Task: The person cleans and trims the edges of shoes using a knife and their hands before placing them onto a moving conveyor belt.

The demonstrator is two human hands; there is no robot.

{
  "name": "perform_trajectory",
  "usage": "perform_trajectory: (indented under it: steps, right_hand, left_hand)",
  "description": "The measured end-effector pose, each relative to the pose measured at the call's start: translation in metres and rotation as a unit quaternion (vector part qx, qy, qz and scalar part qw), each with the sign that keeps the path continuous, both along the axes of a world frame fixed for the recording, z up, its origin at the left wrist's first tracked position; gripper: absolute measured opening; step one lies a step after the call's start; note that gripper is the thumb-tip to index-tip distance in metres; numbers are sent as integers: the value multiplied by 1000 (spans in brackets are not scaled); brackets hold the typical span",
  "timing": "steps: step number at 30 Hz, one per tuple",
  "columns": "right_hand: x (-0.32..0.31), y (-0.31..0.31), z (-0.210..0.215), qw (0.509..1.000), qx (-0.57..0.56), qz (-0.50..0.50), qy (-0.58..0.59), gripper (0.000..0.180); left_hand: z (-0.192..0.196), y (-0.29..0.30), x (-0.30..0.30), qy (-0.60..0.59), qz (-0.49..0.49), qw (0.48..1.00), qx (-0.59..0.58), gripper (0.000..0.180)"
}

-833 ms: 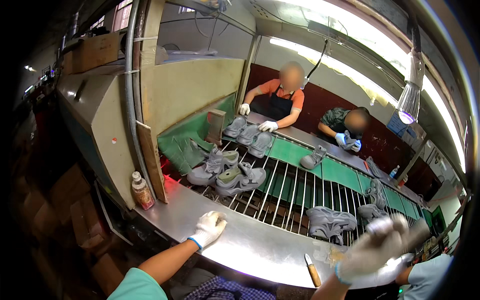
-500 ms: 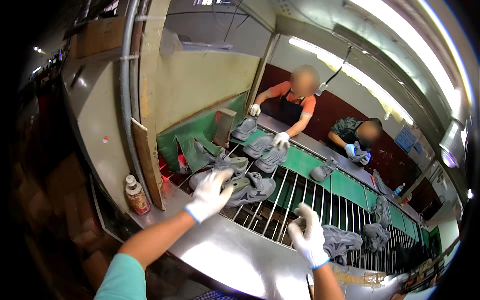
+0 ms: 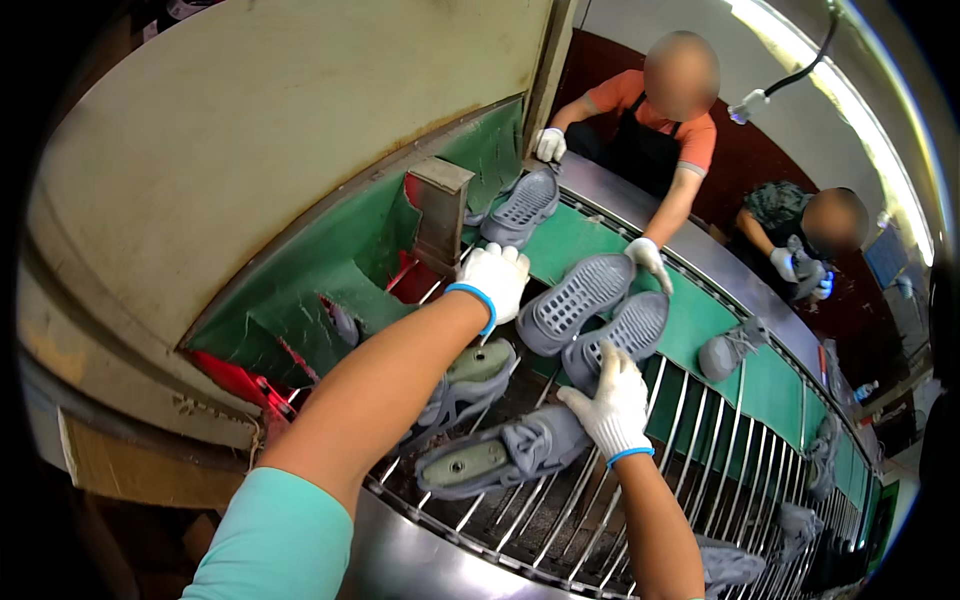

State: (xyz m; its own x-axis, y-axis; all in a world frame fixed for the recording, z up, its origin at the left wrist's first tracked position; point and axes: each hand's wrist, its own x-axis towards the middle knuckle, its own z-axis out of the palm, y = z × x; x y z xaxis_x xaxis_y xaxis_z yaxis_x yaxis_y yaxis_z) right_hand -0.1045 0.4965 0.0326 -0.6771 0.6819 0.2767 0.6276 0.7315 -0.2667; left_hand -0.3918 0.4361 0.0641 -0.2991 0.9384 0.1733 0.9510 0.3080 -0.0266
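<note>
A worker's gloved left hand (image 3: 493, 280) hovered, fingers bent, beside two upturned gray shoes (image 3: 575, 300) on a metal-rod conveyor (image 3: 720, 440); whether it gripped anything could not be told. The gloved right hand (image 3: 612, 408), thumb spread from its fingers, was unclosed at the nearer upturned shoe, just beside a laced gray sneaker (image 3: 545, 445). Opposite, a co-worker's gloved hand (image 3: 651, 262) met the pair's far ends.

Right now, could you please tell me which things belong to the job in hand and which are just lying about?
Likely in the job:
gray soles near left hand, right hand
gray shoes, green inside

Apparently incidental:
bottle, far right
hanging cable
</note>
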Motion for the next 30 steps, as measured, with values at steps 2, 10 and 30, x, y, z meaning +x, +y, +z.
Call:
perform_trajectory:
  steps: [2, 10, 30]
  right_hand:
    - [-22, 7, -5, 997, -22, -10, -71, 100]
    - [-41, 78, -25, 994, -38, 87, -54, 78]
    - [62, 27, 17, 992, -73, -26, 105, 69]
  left_hand:
    - [-20, 22, -14, 19, 14, 1000, -2, 48]
    - [-50, 100, -67, 16, 88, 994, 60, 63]
    - [89, 52, 41, -338, 55, 897, 278, 84]
